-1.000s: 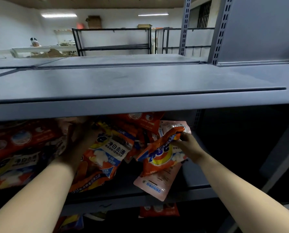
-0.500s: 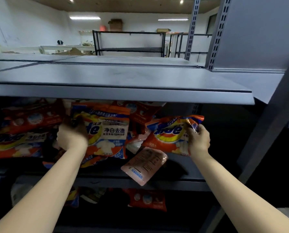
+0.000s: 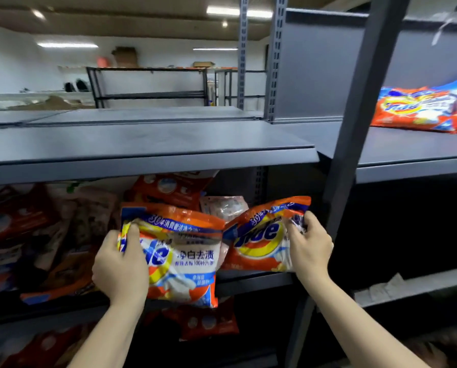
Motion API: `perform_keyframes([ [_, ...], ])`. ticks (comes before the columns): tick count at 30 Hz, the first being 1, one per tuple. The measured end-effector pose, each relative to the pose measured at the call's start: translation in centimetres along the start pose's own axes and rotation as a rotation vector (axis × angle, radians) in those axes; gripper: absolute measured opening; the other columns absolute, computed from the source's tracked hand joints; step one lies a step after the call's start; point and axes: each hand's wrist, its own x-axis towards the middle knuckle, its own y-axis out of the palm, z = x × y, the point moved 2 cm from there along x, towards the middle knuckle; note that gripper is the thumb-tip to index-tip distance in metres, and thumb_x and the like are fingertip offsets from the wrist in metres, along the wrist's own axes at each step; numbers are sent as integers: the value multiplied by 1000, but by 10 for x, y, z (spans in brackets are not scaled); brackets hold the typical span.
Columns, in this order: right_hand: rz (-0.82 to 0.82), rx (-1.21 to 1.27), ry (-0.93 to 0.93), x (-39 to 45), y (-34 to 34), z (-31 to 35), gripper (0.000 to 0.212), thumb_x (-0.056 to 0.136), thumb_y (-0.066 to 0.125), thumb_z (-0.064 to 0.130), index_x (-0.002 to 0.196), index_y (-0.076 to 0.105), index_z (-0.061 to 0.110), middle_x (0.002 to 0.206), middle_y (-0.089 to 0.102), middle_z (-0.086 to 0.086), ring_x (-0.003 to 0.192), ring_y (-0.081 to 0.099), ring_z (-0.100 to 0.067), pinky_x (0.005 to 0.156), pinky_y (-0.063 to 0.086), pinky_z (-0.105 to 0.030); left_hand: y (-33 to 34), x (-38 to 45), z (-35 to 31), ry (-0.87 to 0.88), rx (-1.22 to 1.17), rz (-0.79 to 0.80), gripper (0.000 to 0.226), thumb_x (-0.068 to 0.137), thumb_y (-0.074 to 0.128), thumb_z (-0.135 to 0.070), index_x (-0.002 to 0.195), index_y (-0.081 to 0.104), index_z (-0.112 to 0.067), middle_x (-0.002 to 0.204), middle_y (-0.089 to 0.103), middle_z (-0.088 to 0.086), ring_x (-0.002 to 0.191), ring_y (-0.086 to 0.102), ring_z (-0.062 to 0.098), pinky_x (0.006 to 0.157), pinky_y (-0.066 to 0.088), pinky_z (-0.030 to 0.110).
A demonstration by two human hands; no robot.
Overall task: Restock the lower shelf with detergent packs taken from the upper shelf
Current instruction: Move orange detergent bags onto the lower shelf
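My left hand [image 3: 120, 266] grips the left edge of an orange and white detergent pack [image 3: 181, 258], held upright at the front of the upper shelf [image 3: 251, 281]. My right hand [image 3: 308, 247] grips the right end of a second orange detergent pack [image 3: 259, 240], tilted, just above the same shelf's edge. Behind them lie several more packs [image 3: 169, 189] in a dim heap. On the lower shelf, below, a red pack [image 3: 208, 325] shows in shadow.
A dark upright post [image 3: 355, 110] stands right beside my right hand. The grey shelf board [image 3: 142, 144] above is bare. More orange packs [image 3: 418, 110] lie on the neighbouring bay at the upper right. Black racks [image 3: 147, 86] stand far back in the room.
Both hands have drawn their packs forward out of the shelf heap, toward me. The view has shifted right, and the pink pack that hung over the shelf edge is gone from there.
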Motion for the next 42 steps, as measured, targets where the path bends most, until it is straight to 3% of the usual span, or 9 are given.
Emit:
perform_keyframes([
  [4, -95, 64, -6, -12, -38, -5, 22, 89, 63, 27, 70, 56, 18, 70, 65, 21, 63, 63, 5, 51, 44, -12, 1, -26, -13, 1, -126, 78, 47, 94, 50, -48, 61, 42, -16, 54, 50, 3, 52, 47, 26, 54, 34, 35],
  [8, -206, 94, -14, -13, -82, -7, 21, 88, 65, 30, 70, 59, 21, 68, 66, 20, 65, 64, 5, 51, 45, -11, 7, -54, -38, 23, -233, 164, 41, 93, 52, -48, 62, 48, -21, 54, 57, -1, 52, 55, 21, 56, 42, 35],
  [12, -333, 94, -5, -7, -130, -11, 21, 87, 66, 32, 72, 61, 18, 65, 66, 10, 64, 64, 0, 55, 50, -28, 17, -81, -69, 75, -319, 233, 36, 92, 52, -50, 63, 50, -28, 53, 59, -3, 50, 60, 16, 51, 42, 30],
  [17, -439, 156, -16, 11, -194, -29, 21, 87, 67, 30, 71, 60, 17, 69, 68, 6, 67, 66, -8, 59, 54, -33, 41, -118, -108, 99, -429, 332, 38, 89, 53, -51, 62, 50, -25, 54, 59, -2, 55, 61, 23, 56, 50, 43],
  [21, -519, 190, -52, 42, -243, -51, 27, 87, 68, 24, 64, 56, 18, 61, 64, 15, 57, 57, 4, 52, 45, -16, 69, -160, -141, 133, -470, 400, 34, 91, 54, -49, 66, 55, -25, 56, 63, -5, 57, 64, 21, 55, 50, 37],
  [24, -524, 235, -85, 73, -277, -70, 25, 87, 68, 25, 65, 57, 21, 63, 65, 17, 58, 59, 5, 52, 46, -15, 96, -196, -166, 113, -491, 432, 35, 91, 55, -49, 71, 55, -21, 62, 67, -3, 60, 68, 20, 62, 56, 47],
  [30, -537, 297, -104, 158, -348, -115, 20, 86, 67, 29, 69, 61, 21, 60, 63, 10, 61, 56, -5, 58, 47, -31, 154, -265, -247, 116, -549, 352, 43, 85, 53, -55, 63, 45, -19, 56, 58, 0, 55, 60, 25, 60, 52, 50],
  [34, -523, 349, -107, 217, -389, -139, 20, 84, 68, 34, 68, 62, 24, 60, 62, 14, 62, 55, -4, 60, 47, -29, 193, -305, -308, 178, -564, 303, 41, 86, 53, -51, 63, 46, -19, 56, 60, -11, 49, 54, 7, 55, 44, 33],
  [42, -549, 417, -152, 318, -454, -158, 38, 77, 68, 43, 61, 50, 14, 55, 47, 13, 60, 39, -3, 59, 38, -30, 255, -308, -422, 214, -541, 100, 49, 86, 55, -45, 59, 31, -12, 50, 34, 1, 49, 32, 15, 55, 21, 35],
])
